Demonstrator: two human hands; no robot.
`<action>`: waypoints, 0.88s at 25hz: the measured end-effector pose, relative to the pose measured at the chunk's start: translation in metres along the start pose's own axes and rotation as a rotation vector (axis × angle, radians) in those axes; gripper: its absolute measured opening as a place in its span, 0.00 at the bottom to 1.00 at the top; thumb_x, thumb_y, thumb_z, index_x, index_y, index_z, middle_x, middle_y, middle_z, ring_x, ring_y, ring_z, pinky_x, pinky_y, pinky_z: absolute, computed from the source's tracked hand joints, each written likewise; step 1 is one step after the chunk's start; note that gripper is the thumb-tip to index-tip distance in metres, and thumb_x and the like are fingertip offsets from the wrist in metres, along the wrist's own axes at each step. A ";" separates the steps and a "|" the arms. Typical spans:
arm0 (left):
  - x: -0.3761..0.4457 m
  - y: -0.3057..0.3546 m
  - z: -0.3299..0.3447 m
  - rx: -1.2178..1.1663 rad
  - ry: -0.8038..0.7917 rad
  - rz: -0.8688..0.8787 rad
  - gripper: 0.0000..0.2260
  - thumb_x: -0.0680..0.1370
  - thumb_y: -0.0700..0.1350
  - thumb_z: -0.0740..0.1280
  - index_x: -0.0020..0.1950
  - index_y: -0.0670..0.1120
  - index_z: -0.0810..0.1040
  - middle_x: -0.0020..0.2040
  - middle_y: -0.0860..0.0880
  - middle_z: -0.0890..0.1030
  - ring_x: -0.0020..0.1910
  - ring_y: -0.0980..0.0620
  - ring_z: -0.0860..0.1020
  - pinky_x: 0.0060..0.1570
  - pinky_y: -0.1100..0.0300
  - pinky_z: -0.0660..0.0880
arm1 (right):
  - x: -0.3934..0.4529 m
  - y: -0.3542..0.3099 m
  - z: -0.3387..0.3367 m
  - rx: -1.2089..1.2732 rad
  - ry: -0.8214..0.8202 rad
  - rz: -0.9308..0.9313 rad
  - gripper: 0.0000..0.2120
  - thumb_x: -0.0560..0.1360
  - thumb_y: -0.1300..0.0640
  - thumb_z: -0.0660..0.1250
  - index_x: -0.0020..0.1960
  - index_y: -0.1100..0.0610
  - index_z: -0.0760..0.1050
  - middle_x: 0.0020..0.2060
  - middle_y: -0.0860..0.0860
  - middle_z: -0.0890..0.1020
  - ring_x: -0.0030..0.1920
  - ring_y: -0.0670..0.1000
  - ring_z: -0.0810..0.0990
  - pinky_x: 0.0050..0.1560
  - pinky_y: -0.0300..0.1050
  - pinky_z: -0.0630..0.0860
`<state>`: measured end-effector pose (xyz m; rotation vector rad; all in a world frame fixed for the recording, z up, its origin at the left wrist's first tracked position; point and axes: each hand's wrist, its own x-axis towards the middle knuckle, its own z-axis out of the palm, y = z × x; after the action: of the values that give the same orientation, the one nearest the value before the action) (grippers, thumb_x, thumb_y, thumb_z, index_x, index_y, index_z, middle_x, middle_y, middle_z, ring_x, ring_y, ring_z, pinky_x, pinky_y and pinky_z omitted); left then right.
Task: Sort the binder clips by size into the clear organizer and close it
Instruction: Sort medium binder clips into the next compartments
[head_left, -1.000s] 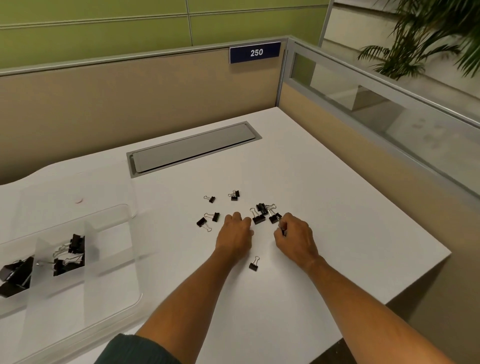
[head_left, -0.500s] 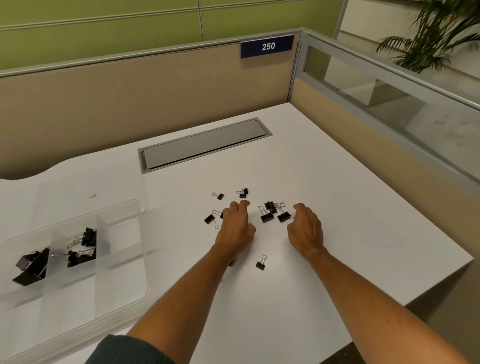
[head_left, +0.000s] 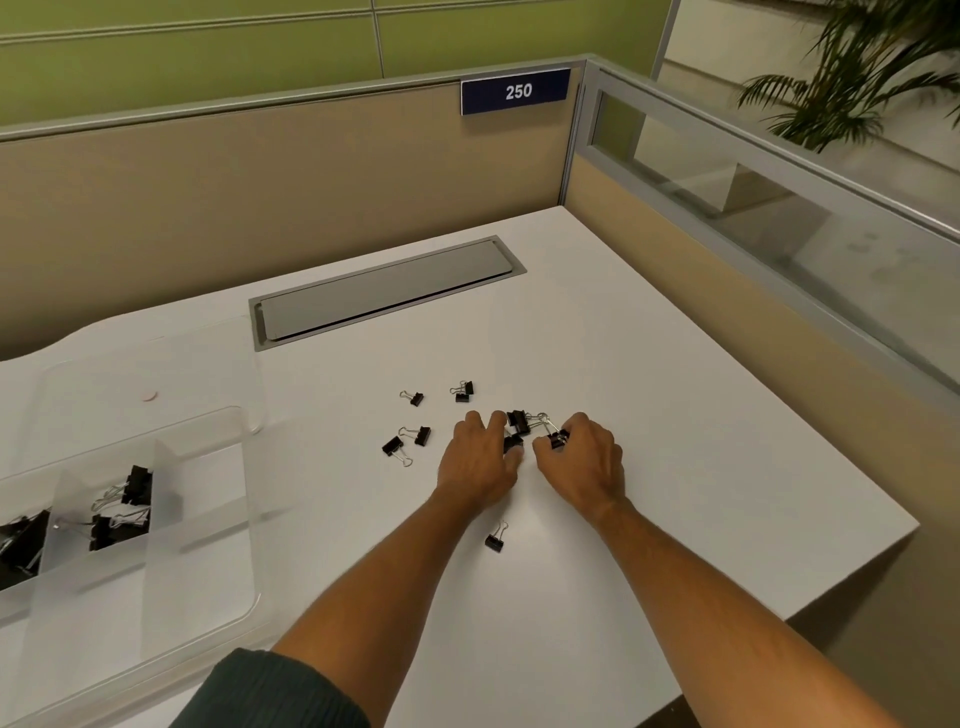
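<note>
Both hands have closed on the clip cluster: left hand pinches one clip, right hand another. Organizer lies open, well apart, ready for them.

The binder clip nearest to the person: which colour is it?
Black body, silver wire handles; head view.

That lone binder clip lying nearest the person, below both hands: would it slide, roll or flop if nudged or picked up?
The lone binder clip would probably slide, not roll: its black body looks boxy and lies flat on the smooth white desk. It is likely light, being so small beside the left hand. Its thin wire handles may swing when it is lifted.
</note>
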<state>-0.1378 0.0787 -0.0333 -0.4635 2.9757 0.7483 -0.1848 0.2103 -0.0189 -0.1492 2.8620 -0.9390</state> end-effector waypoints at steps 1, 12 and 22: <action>0.004 0.005 0.003 0.025 0.012 -0.010 0.20 0.80 0.54 0.60 0.66 0.43 0.67 0.59 0.41 0.71 0.59 0.42 0.70 0.53 0.51 0.71 | 0.001 0.002 -0.003 0.004 0.011 -0.002 0.14 0.70 0.49 0.65 0.50 0.58 0.72 0.46 0.53 0.80 0.47 0.58 0.78 0.44 0.48 0.74; -0.002 0.008 0.007 0.041 0.021 -0.085 0.13 0.77 0.43 0.59 0.61 0.41 0.68 0.55 0.40 0.71 0.55 0.42 0.70 0.44 0.54 0.70 | -0.002 0.010 0.003 0.042 0.000 -0.055 0.14 0.71 0.49 0.65 0.52 0.56 0.71 0.44 0.52 0.81 0.47 0.58 0.79 0.44 0.45 0.72; -0.049 -0.042 -0.047 -0.039 0.234 -0.086 0.11 0.75 0.44 0.69 0.54 0.41 0.74 0.45 0.48 0.65 0.37 0.53 0.66 0.37 0.57 0.71 | -0.033 -0.058 0.033 0.040 -0.016 -0.261 0.05 0.72 0.55 0.60 0.47 0.55 0.70 0.43 0.54 0.78 0.46 0.59 0.76 0.43 0.47 0.70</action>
<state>-0.0767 0.0353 -0.0057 -0.7235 3.1328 0.7961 -0.1440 0.1493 -0.0079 -0.5337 2.8537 -1.0314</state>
